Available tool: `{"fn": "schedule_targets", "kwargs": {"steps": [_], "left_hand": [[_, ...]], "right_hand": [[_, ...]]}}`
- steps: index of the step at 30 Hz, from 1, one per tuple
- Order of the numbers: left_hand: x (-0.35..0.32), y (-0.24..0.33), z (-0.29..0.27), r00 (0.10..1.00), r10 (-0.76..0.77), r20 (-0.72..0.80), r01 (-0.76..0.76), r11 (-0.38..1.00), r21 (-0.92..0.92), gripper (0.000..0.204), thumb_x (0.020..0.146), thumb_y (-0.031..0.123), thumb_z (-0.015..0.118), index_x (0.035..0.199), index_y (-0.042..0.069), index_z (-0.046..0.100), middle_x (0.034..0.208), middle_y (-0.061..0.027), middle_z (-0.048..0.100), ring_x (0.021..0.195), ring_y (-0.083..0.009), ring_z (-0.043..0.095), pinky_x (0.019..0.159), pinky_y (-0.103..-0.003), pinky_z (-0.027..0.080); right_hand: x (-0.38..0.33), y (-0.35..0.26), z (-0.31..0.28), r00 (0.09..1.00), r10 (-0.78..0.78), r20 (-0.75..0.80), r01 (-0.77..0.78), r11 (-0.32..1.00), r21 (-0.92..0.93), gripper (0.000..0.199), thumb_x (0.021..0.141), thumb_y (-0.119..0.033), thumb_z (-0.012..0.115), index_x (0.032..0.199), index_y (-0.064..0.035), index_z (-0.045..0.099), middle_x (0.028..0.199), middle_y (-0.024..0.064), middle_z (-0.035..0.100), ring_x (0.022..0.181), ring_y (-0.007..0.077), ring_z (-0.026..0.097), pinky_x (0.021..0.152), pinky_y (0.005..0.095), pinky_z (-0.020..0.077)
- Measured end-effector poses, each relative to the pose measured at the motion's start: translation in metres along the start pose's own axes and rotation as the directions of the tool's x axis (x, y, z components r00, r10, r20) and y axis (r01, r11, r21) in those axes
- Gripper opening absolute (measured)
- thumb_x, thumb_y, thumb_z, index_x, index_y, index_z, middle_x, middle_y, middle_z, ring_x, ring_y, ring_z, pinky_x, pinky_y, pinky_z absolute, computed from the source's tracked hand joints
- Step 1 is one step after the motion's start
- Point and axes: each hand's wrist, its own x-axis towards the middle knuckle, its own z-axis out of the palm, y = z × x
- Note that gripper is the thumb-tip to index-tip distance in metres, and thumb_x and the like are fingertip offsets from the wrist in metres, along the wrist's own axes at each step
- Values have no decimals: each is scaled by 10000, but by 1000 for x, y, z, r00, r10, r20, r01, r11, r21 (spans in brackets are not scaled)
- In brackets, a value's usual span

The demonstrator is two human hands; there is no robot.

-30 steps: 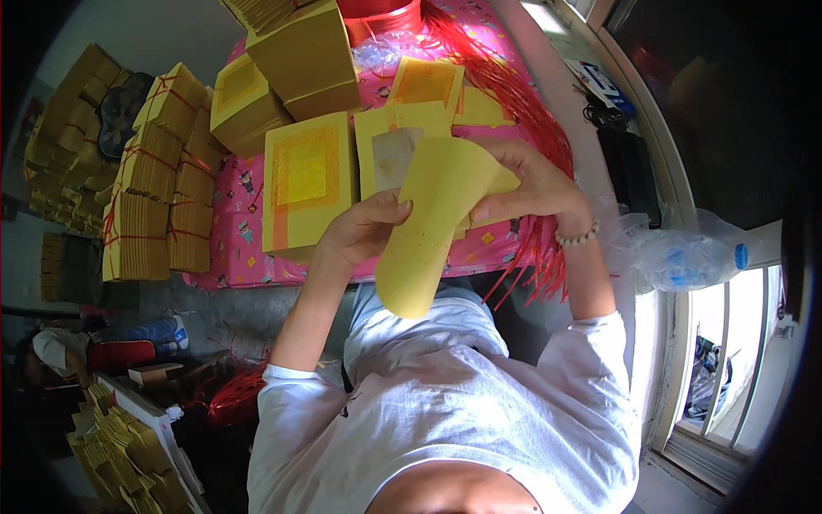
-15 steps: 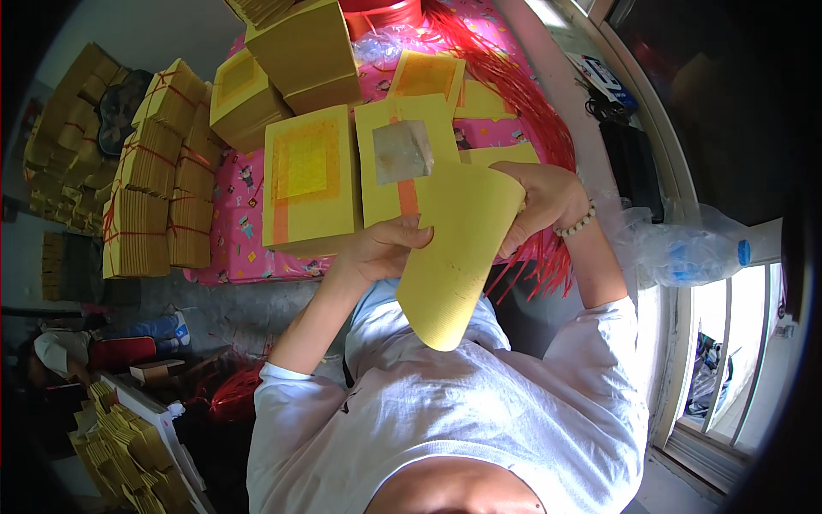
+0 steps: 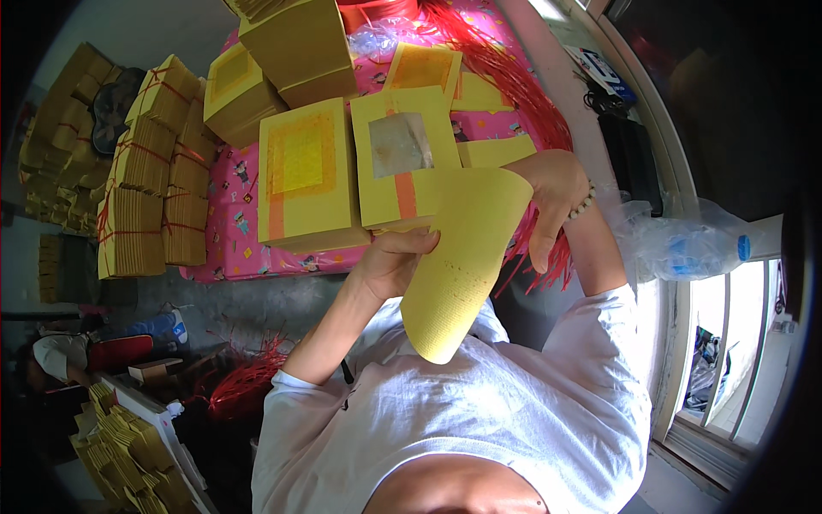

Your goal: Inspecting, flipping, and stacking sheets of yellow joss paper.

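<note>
My left hand (image 3: 390, 264) pinches the left edge of a curved sheet of yellow paper (image 3: 461, 257), thumb in front and fingers partly behind it. The sheet hangs bowed before my chest, its surface lightly speckled. At its upper right edge is my right hand (image 3: 561, 193), with a bead bracelet at the wrist. The right thumb points down, apart from the paper; the other fingers are mostly hidden behind the sheet. Beyond my hands stand a stack of yellow paper with a gold square (image 3: 301, 163) and a stack topped by a silver square (image 3: 401, 141).
A pink patterned cover (image 3: 235, 257) lies under the stacks. Red strands (image 3: 522, 77) trail along its right side. Tied yellow bundles (image 3: 137, 188) are piled at left. A plastic bag with bottles (image 3: 693, 244) is at right by the window. Another person (image 3: 64, 355) is at far left.
The right thumb has come off the sheet's edge and now points downward. The sheet has shifted slightly right and lower, still held by my left hand.
</note>
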Motion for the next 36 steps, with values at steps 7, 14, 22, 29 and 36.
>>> {"fn": "schedule_targets", "kwargs": {"steps": [7, 14, 22, 29, 36], "left_hand": [[-3, -5, 6, 985, -124, -119, 135, 986, 93, 501, 845, 84, 610, 1297, -14, 416, 1232, -131, 538, 1124, -227, 548, 946, -349, 447], [-4, -1, 27, 997, 21, -79, -3, 976, 216, 501, 852, 123, 610, 1292, -27, 424, 1212, -125, 556, 1111, -218, 557, 938, -334, 446], [-17, 31, 58, 780, 623, -57, -370, 534, 760, 402, 849, 144, 655, 1192, -6, 509, 1093, -80, 611, 979, -148, 598, 856, -281, 475], [-2, 32, 37, 637, 747, 192, -300, 10, 954, 318, 880, 141, 631, 1138, -10, 523, 1043, -57, 610, 956, -90, 554, 833, -245, 450], [11, 27, 31, 538, 789, 297, -262, -178, 949, 244, 926, 133, 547, 1107, -16, 480, 946, -83, 599, 883, -107, 542, 766, -244, 443]], "right_hand": [[1, -1, 3, 974, 155, 164, -178, 975, 135, 246, 798, -87, 716, 987, 43, 628, 922, 119, 672, 830, 173, 624, 717, 296, 490], [4, -35, -5, 848, 514, 131, -527, 844, 98, 273, 756, -92, 751, 964, 38, 631, 869, 81, 666, 811, 168, 627, 707, 293, 492], [-8, -2, 3, 675, 97, -731, -97, 994, 42, 753, 767, -299, 736, 1338, 21, 363, 1307, 84, 454, 1195, 191, 453, 1017, 315, 349], [21, 35, 43, 471, 136, -872, -86, 990, 109, 600, 857, -208, 667, 1327, 23, 371, 1251, 85, 505, 1145, 153, 494, 972, 292, 398], [18, 62, 45, 308, -15, -951, -123, 991, -55, 457, 863, -58, 634, 1276, -9, 446, 1178, 68, 559, 1074, 125, 526, 934, 272, 422]]}}
